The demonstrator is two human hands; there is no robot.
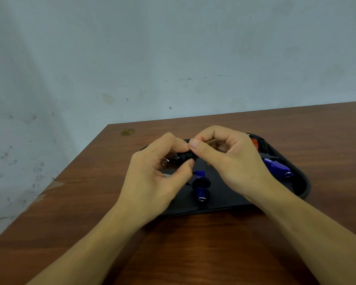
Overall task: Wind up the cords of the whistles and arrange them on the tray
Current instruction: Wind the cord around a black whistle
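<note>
Whistle (182, 158), cord-wrapped, is being pinched between left hand (158, 179) and right hand (228, 159) above the tray (302, 188).

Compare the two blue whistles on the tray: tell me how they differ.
The near whistle has black cord wound round its middle; the right whistle shows no cord wrap. The near one lies mid-tray, pointing towards the person; the right one lies by the right rim, slanted, partly hidden behind the right hand. Both are blue, with a metal ring, on the black tray.
</note>
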